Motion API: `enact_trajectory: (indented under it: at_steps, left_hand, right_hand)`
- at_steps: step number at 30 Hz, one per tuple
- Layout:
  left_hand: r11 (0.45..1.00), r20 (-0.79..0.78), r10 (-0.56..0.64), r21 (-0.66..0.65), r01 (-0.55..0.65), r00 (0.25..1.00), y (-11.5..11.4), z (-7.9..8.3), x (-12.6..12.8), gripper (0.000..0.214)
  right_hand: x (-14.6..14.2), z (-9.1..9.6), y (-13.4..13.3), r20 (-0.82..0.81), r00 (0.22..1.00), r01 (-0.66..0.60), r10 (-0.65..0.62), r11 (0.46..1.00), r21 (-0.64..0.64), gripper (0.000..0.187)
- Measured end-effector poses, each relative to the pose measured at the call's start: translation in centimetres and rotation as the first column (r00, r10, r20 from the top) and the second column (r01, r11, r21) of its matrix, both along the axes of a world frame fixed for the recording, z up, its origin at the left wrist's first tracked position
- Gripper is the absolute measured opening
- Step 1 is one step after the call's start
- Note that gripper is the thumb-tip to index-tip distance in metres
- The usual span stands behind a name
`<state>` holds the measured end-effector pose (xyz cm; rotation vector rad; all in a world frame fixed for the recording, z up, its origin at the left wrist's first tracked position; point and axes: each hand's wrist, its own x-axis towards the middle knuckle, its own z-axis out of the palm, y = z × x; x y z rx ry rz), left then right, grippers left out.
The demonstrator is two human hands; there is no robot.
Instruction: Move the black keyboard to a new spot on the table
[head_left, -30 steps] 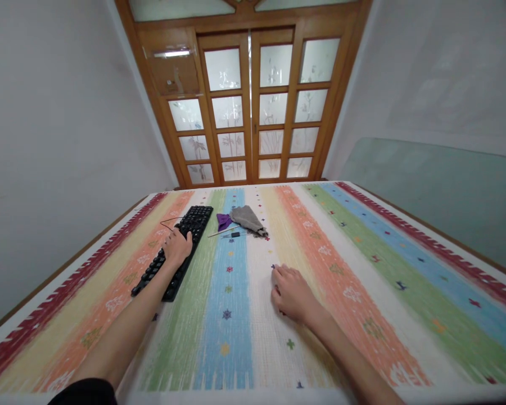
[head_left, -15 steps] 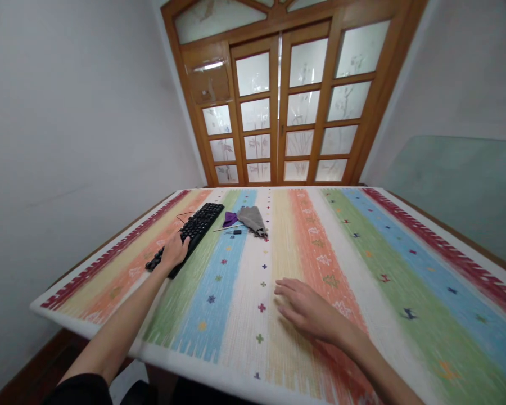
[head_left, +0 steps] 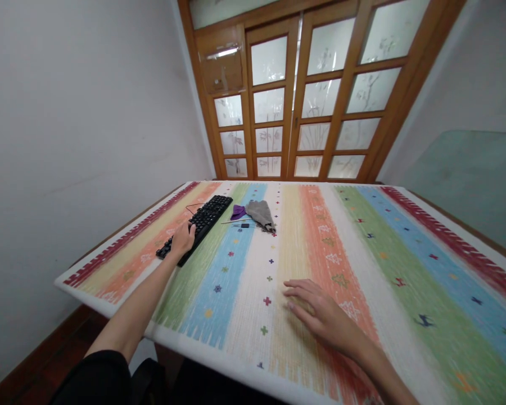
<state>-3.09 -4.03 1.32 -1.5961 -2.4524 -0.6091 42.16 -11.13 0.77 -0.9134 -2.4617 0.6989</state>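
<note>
A black keyboard (head_left: 206, 216) lies at an angle on the striped cloth of the table (head_left: 362, 236), far left. My left hand (head_left: 183, 239) rests on its near end, fingers curled over the keys and edge. My right hand (head_left: 320, 312) lies flat on the cloth near the front edge, fingers stretched out and apart, holding nothing. Beyond the keyboard sit a grey cloth (head_left: 260, 212), a purple cloth (head_left: 237, 211) and a thin tool with a small dark piece (head_left: 241, 225).
Wooden glass-panelled doors (head_left: 303, 95) stand behind the table. A white wall runs along the left, with a gap of floor (head_left: 34, 360) beside the table's left edge. A pale green panel (head_left: 468, 169) leans at the right.
The view has pulled back and swung left, showing the table's front edge. My right hand went from curled to flat on the cloth. My left hand stayed on the keyboard.
</note>
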Motion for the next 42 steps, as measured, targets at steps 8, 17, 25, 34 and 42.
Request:
enact_trajectory:
  at_steps: [8,17,25,34,42]
  left_hand:
    - [0.988,-0.033,-0.147,0.048,0.149,0.989,-0.6,0.1,0.0,0.035]
    - [0.976,-0.071,-0.208,0.052,0.212,0.975,-0.5,-1.7,-0.3,0.046]
    - [0.965,-0.091,-0.249,-0.105,0.240,0.964,0.7,-3.7,-1.0,0.065]
    - [0.947,-0.095,-0.266,-0.214,0.241,0.959,1.4,-3.9,-1.4,0.071]
    - [0.940,-0.120,-0.269,-0.249,0.233,0.956,1.4,-3.5,-1.6,0.075]
  right_hand:
    - [4.1,-2.7,-2.2,-0.040,0.976,0.217,-0.214,0.968,0.128,0.032]
    - [5.2,-7.2,-2.5,-0.174,0.830,0.511,-0.530,0.597,0.618,0.036]
    - [6.3,-8.1,-1.7,-0.043,0.763,0.467,-0.644,0.505,0.726,0.029]
    - [6.5,-8.2,-1.6,-0.018,0.723,0.484,-0.690,0.488,0.726,0.029]
    - [6.2,-8.5,-1.8,-0.033,0.764,0.421,-0.644,0.460,0.782,0.033]
